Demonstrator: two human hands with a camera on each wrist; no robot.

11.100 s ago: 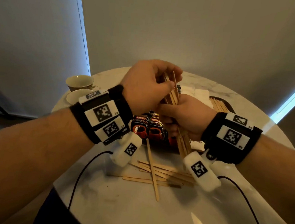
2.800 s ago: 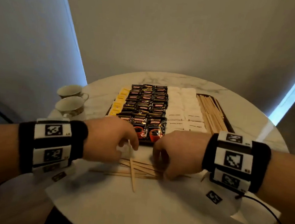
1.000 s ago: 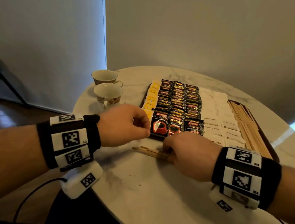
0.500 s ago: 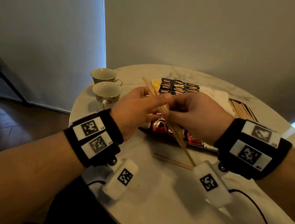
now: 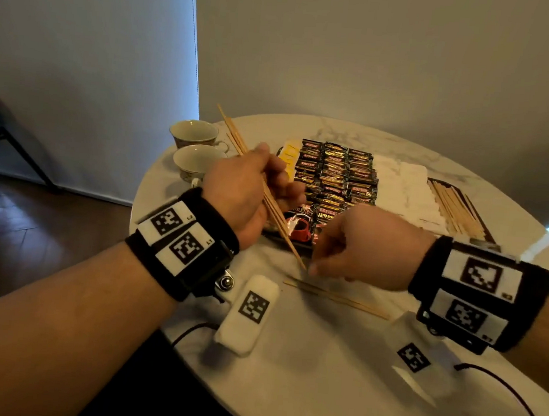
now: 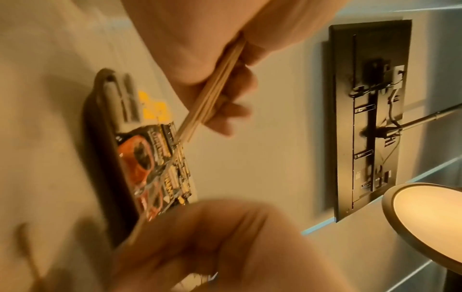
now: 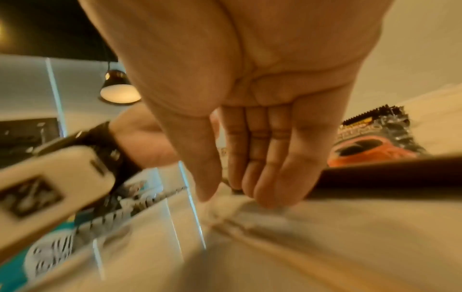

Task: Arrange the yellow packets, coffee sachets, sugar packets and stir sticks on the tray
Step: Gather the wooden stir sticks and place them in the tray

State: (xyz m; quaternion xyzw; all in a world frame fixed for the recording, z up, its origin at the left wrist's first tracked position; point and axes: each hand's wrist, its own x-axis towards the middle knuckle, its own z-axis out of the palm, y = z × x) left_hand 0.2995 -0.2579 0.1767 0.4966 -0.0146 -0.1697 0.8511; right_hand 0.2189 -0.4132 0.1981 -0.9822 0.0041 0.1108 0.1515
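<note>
Meanwhile, the left hand [image 5: 248, 189] clasped a slanted bundle of thin wooden stir sticks [image 5: 268, 200] above the dark tray [image 5: 483, 231]; the right hand [image 5: 362, 245], fingers extended together, reached loose sticks [image 5: 335, 296] on the glossy marble tabletop [image 5: 334, 379].

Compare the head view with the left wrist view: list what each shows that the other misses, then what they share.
Only the head view: two teacups, the sugar packets, the stir sticks laid in the tray, and loose sticks on the table below the right hand.
Only the left wrist view: a black wall panel and a lamp.
Both: the left hand gripping a bundle of sticks, the coffee sachets, yellow packets and the tray's near rim.
</note>
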